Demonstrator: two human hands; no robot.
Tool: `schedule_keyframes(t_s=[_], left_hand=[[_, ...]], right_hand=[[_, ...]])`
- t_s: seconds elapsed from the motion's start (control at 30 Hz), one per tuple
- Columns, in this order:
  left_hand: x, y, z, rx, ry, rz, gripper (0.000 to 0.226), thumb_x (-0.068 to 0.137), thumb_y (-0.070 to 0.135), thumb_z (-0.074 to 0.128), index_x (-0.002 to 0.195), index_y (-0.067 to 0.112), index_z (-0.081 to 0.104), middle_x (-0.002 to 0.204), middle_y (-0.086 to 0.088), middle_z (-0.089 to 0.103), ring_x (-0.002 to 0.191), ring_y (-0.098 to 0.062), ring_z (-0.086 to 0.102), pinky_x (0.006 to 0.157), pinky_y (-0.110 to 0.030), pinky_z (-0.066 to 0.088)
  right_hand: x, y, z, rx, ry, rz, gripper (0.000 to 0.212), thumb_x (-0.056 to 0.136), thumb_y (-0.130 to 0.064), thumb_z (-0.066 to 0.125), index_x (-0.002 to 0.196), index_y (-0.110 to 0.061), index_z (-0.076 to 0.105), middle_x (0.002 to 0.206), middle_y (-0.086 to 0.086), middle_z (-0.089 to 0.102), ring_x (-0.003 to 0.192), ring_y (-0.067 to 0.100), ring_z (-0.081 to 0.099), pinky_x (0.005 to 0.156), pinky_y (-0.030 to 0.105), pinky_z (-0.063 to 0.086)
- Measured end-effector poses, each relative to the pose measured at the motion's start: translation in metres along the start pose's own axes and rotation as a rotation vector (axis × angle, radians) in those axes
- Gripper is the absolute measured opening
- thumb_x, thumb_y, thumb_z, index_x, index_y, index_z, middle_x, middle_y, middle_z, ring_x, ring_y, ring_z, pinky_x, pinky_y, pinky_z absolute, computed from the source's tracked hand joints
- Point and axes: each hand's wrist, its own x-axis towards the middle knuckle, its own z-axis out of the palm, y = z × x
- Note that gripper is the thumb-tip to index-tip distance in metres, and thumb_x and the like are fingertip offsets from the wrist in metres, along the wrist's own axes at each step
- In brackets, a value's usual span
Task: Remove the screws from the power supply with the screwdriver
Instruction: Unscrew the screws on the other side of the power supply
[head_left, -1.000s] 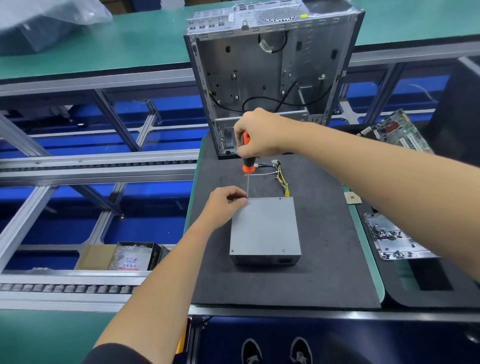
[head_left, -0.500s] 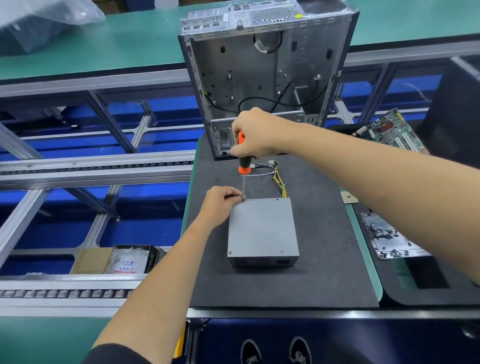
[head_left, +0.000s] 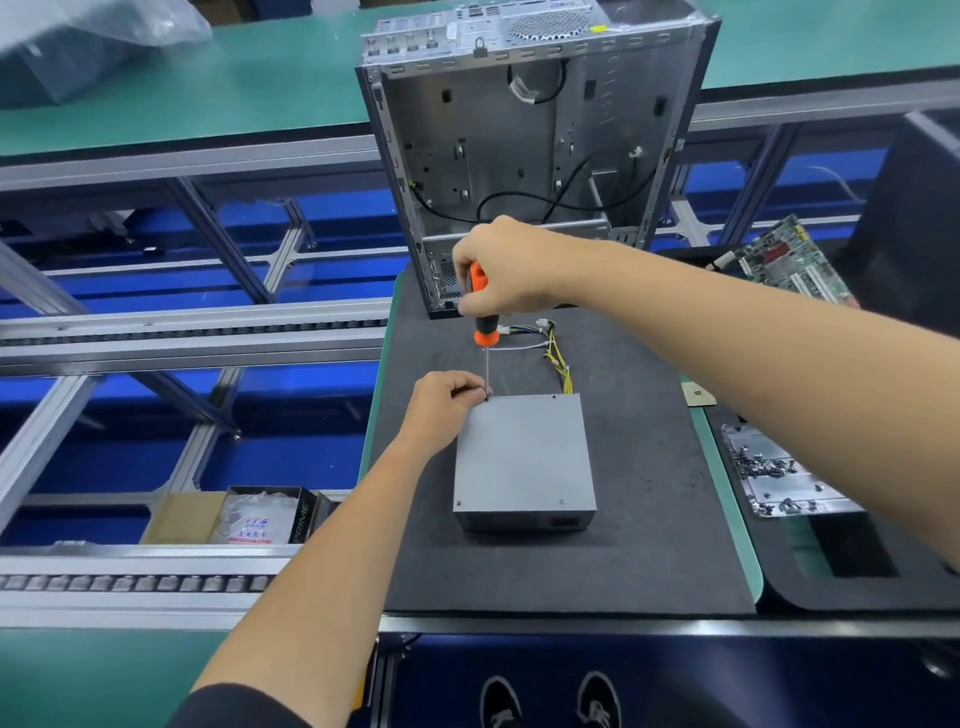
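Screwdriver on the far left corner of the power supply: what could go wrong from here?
1. The screwdriver stands upright with its tip beside the left hand, whose fingers steady the shaft; a slip could jab them.
2. The right hand grips only the handle top, so the tip may cam out of the screw.
3. A freed screw could roll off the power supply onto the dark mat, far from the screw tray.

Electronics assembly line: conveyor rails (head_left: 197, 332), green workbench (head_left: 234, 78), open computer case (head_left: 530, 150).
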Motion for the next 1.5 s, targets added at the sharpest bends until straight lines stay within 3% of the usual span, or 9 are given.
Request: schedule_keyframes(t_s=[0.17, 0.3, 0.43, 0.6, 0.83, 0.97, 1.1, 1.2, 1.5], left_hand=[[0.001, 0.001, -0.001, 0.017, -0.025, -0.010, 0.017, 0.089, 0.008, 0.063, 0.084, 0.020, 0.073, 0.080, 0.016, 0.068, 0.080, 0.007, 0.061, 0.074, -0.006, 0.041], [-0.002, -0.002, 0.001, -0.018, -0.016, -0.038, 0.019, 0.091, 0.008, 0.059, 0.084, 0.020, 0.072, 0.086, 0.009, 0.071, 0.086, -0.004, 0.062, 0.076, -0.012, 0.043], [-0.003, -0.002, 0.000, -0.018, -0.027, -0.034, 0.018, 0.092, 0.008, 0.058, 0.086, 0.018, 0.071, 0.088, 0.007, 0.071, 0.087, -0.005, 0.061, 0.075, -0.010, 0.042], [-0.006, 0.002, -0.003, -0.058, -0.053, -0.027, 0.021, 0.091, 0.003, 0.055, 0.087, 0.019, 0.070, 0.089, 0.017, 0.068, 0.082, 0.010, 0.059, 0.071, 0.000, 0.039], [-0.007, 0.014, -0.006, -0.041, -0.095, 0.044, 0.028, 0.091, 0.002, 0.054, 0.083, 0.024, 0.070, 0.087, 0.009, 0.071, 0.090, -0.006, 0.064, 0.085, -0.014, 0.046], [-0.008, 0.014, 0.005, 0.025, 0.028, 0.032, 0.027, 0.089, -0.003, 0.053, 0.075, 0.010, 0.072, 0.081, 0.003, 0.071, 0.081, -0.012, 0.063, 0.072, -0.006, 0.043], [-0.007, 0.011, 0.006, 0.015, 0.051, 0.047, 0.025, 0.087, -0.004, 0.054, 0.074, 0.008, 0.072, 0.080, 0.004, 0.071, 0.079, -0.010, 0.063, 0.072, -0.008, 0.045], [-0.004, 0.007, 0.006, -0.007, 0.025, 0.030, 0.028, 0.088, -0.002, 0.055, 0.073, 0.013, 0.072, 0.079, 0.008, 0.071, 0.077, -0.004, 0.061, 0.067, -0.001, 0.040], [-0.009, -0.001, 0.006, -0.075, -0.033, -0.015, 0.026, 0.092, 0.002, 0.052, 0.097, 0.019, 0.070, 0.099, 0.007, 0.071, 0.097, -0.007, 0.061, 0.084, -0.012, 0.043]], right_hand=[[0.003, -0.009, -0.012, -0.040, -0.201, -0.102, 0.010, 0.078, -0.019, 0.069, 0.086, -0.021, 0.063, 0.074, -0.017, 0.056, 0.069, 0.000, 0.054, 0.054, 0.018, 0.036], [0.008, -0.006, -0.006, -0.098, -0.151, 0.080, 0.022, 0.085, -0.028, 0.058, 0.074, -0.009, 0.053, 0.046, 0.001, 0.064, 0.055, 0.020, 0.069, 0.048, 0.022, 0.043], [0.009, -0.010, -0.002, -0.174, -0.169, 0.091, 0.036, 0.088, -0.034, 0.059, 0.067, -0.012, 0.039, 0.026, -0.014, 0.044, 0.053, 0.024, 0.069, 0.044, 0.023, 0.040], [0.015, -0.015, -0.006, -0.128, -0.238, -0.018, 0.010, 0.081, -0.024, 0.069, 0.079, -0.015, 0.066, 0.060, -0.004, 0.067, 0.067, 0.015, 0.069, 0.058, 0.023, 0.049], [0.013, -0.022, -0.014, -0.082, -0.348, -0.028, 0.005, 0.083, -0.021, 0.068, 0.086, -0.018, 0.069, 0.083, -0.002, 0.068, 0.073, 0.020, 0.070, 0.059, 0.024, 0.050], [0.012, -0.026, -0.015, -0.157, -0.245, 0.155, 0.057, 0.097, -0.057, 0.032, 0.078, -0.009, 0.056, 0.072, 0.007, 0.064, 0.046, 0.025, 0.067, 0.058, 0.031, 0.048], [0.011, -0.026, -0.012, -0.153, -0.127, 0.239, 0.043, 0.098, -0.038, 0.041, 0.068, -0.009, 0.045, 0.034, 0.001, 0.052, 0.054, 0.029, 0.065, 0.046, 0.025, 0.040], [0.011, -0.023, -0.010, 0.080, -0.107, 0.265, 0.035, 0.092, -0.035, 0.056, 0.070, -0.010, 0.045, 0.050, 0.003, 0.061, 0.039, 0.016, 0.062, 0.038, 0.017, 0.040], [0.006, -0.024, -0.020, 0.069, -0.325, 0.096, 0.015, 0.087, -0.004, 0.055, 0.094, -0.016, 0.061, 0.078, -0.007, 0.055, 0.061, 0.008, 0.059, 0.048, 0.018, 0.047]])
